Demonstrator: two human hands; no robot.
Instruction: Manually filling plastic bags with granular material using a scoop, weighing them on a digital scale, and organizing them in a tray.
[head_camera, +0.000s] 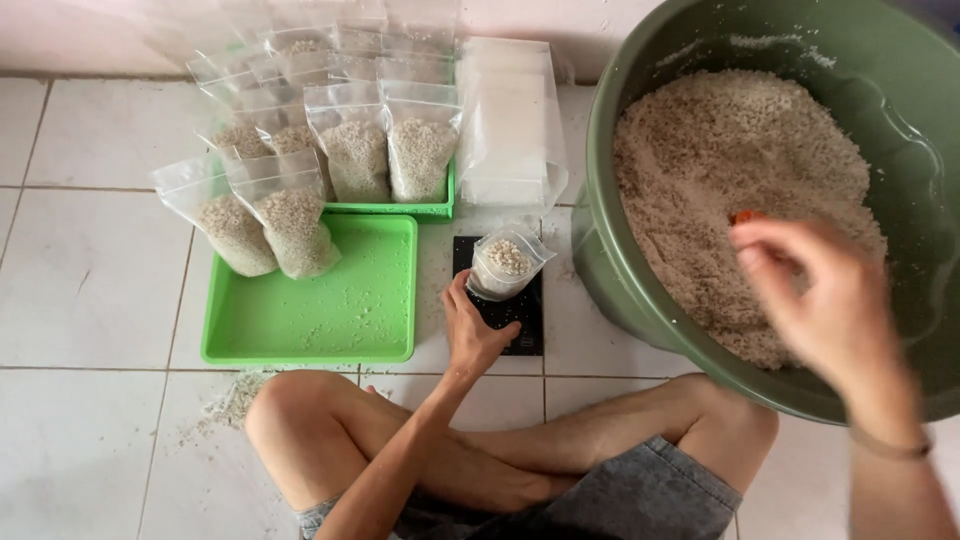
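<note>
On the black scale (520, 325), small clear pouch (505, 265) steadied by left hand (472, 330), fingers curled around its base. Right hand (820, 300) pinches an orange scoop (745, 216) over grain in green basin (640, 150). Best: keep pouch upright, mouth open.

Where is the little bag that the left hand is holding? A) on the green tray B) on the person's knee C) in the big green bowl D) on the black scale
D: the left hand steadies the little bag of white grains upright on the flat black scale, beside the green tray.
</note>
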